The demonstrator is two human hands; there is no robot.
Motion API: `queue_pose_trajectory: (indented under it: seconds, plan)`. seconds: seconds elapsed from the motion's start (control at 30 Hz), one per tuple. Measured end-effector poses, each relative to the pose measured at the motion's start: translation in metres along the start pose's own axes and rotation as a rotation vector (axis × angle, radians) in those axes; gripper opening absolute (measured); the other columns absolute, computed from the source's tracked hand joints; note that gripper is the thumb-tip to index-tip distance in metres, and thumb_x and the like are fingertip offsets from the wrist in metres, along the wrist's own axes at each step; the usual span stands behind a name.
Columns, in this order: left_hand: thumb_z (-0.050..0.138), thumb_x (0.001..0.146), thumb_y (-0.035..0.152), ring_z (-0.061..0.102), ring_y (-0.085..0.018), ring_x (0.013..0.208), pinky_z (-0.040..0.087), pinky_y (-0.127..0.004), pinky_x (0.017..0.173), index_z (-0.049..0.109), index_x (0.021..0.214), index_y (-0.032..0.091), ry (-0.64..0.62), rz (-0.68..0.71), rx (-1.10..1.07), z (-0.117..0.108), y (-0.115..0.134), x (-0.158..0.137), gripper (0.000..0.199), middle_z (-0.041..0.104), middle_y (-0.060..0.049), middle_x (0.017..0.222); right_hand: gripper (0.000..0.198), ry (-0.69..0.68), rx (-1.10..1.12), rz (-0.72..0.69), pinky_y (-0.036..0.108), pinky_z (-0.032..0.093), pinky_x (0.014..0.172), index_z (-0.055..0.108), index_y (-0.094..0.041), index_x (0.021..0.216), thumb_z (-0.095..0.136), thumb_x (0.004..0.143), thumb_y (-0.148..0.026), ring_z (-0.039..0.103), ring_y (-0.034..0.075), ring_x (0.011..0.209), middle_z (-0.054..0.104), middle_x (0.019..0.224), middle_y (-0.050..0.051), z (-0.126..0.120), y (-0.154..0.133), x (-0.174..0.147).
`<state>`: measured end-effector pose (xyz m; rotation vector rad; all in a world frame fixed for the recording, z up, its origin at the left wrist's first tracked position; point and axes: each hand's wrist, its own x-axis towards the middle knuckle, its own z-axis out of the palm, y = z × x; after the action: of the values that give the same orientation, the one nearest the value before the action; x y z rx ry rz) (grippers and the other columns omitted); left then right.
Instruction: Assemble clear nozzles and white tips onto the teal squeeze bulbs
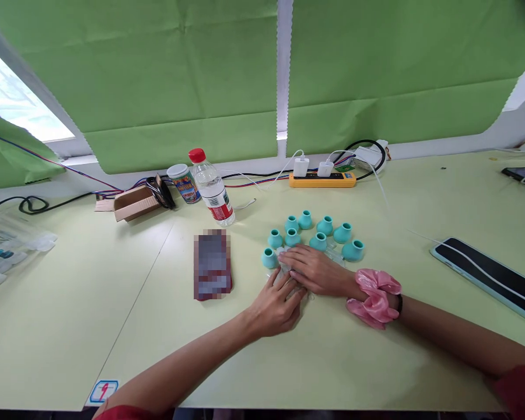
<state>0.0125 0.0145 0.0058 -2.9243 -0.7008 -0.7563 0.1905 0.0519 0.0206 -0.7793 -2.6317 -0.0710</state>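
Several small teal flask-shaped plastic pieces (291, 237) with round open necks stand in a loose cluster on the table. Just in front of them, small clear plastic pieces (284, 269) lie partly under my hands. My right hand (319, 270) rests palm down over these, its fingers stretched out to the left. From the near side my left hand (277, 306) reaches in, fingers extended, their tips at the clear pieces and beside the right fingers. Other clear pieces (333, 252) lie among the teal ones behind my right hand. What is under my palms is hidden.
Left of the cluster lies a red-edged phone (213, 265), blurred. Behind it stand a water bottle (214, 195) and a can (184, 184). An orange power strip (322, 181), an open cardboard box (135, 204), a long dark phone (492, 277) and a clear bag (13, 248) surround the area.
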Motion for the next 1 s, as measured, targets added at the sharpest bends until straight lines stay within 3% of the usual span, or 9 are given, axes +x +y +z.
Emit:
queue_pose_trajectory:
  seconds: [0.17, 0.3, 0.47, 0.6, 0.77, 0.9, 1.0]
  plan:
    - [0.042, 0.078, 0.01, 0.053, -0.021, 0.098, 0.045, -0.038, 0.086, 0.053, 0.094, 0.01, 0.086, 0.053, -0.047, 0.002, -0.003, -0.003, 0.02, 0.06, -0.013, 0.097, 0.037, -0.053, -0.082, 0.021, 0.043, 0.037, 0.095, 0.043, -0.005, 0.121, 0.031, 0.088, -0.018, 0.036, 0.024, 0.12, 0.046, 0.126, 0.016, 0.001, -0.002, -0.015]
    - [0.043, 0.078, 0.01, 0.048, -0.025, 0.106, 0.046, -0.04, 0.084, 0.052, 0.097, 0.01, 0.083, 0.038, -0.04, -0.002, -0.008, -0.008, 0.021, 0.056, -0.016, 0.102, 0.036, -0.064, -0.132, 0.066, 0.047, 0.033, 0.097, 0.048, -0.007, 0.117, 0.034, 0.088, -0.021, 0.031, 0.026, 0.123, 0.042, 0.128, 0.018, -0.002, -0.005, -0.037]
    - [0.042, 0.08, 0.016, 0.03, -0.031, 0.121, 0.032, -0.054, 0.094, 0.043, 0.116, 0.012, -0.15, -0.094, -0.012, -0.016, -0.008, -0.017, 0.037, 0.038, -0.02, 0.128, 0.047, -0.145, -0.112, 0.112, 0.058, 0.024, 0.095, 0.037, -0.014, 0.127, 0.04, 0.085, -0.035, 0.019, 0.031, 0.127, 0.032, 0.135, 0.016, -0.009, -0.013, -0.056]
    - [0.039, 0.082, 0.017, 0.017, -0.034, 0.127, 0.028, -0.056, 0.095, 0.031, 0.127, 0.014, -0.292, -0.151, -0.025, -0.021, -0.005, -0.019, 0.047, 0.022, -0.021, 0.137, 0.053, -0.189, -0.098, 0.101, 0.06, 0.022, 0.093, 0.028, -0.024, 0.132, 0.042, 0.084, -0.038, 0.013, 0.032, 0.128, 0.027, 0.138, 0.011, -0.006, -0.015, -0.051]
    - [0.038, 0.082, 0.012, 0.011, -0.031, 0.129, 0.028, -0.052, 0.098, 0.028, 0.128, 0.011, -0.262, -0.114, -0.061, -0.017, -0.005, -0.018, 0.048, 0.019, -0.021, 0.138, 0.048, -0.142, -0.086, 0.105, 0.056, 0.029, 0.093, 0.034, -0.02, 0.13, 0.042, 0.084, -0.033, 0.016, 0.033, 0.128, 0.026, 0.138, 0.014, 0.001, -0.009, -0.035]
    - [0.036, 0.082, 0.012, 0.019, -0.03, 0.128, 0.028, -0.053, 0.097, 0.032, 0.126, 0.012, -0.229, -0.106, -0.048, -0.015, -0.008, -0.02, 0.044, 0.029, -0.019, 0.135, 0.041, -0.085, -0.07, 0.127, 0.053, 0.031, 0.093, 0.045, -0.016, 0.122, 0.043, 0.083, -0.025, 0.02, 0.031, 0.127, 0.032, 0.135, 0.015, 0.002, -0.008, -0.034]
    - [0.04, 0.081, 0.014, 0.03, -0.03, 0.122, 0.033, -0.051, 0.095, 0.039, 0.119, 0.013, -0.096, -0.059, -0.046, -0.02, -0.015, -0.015, 0.038, 0.038, -0.019, 0.128, 0.041, -0.041, -0.048, 0.127, 0.053, 0.03, 0.095, 0.046, -0.012, 0.12, 0.043, 0.081, -0.027, 0.026, 0.03, 0.125, 0.035, 0.133, 0.017, -0.001, -0.009, -0.039]
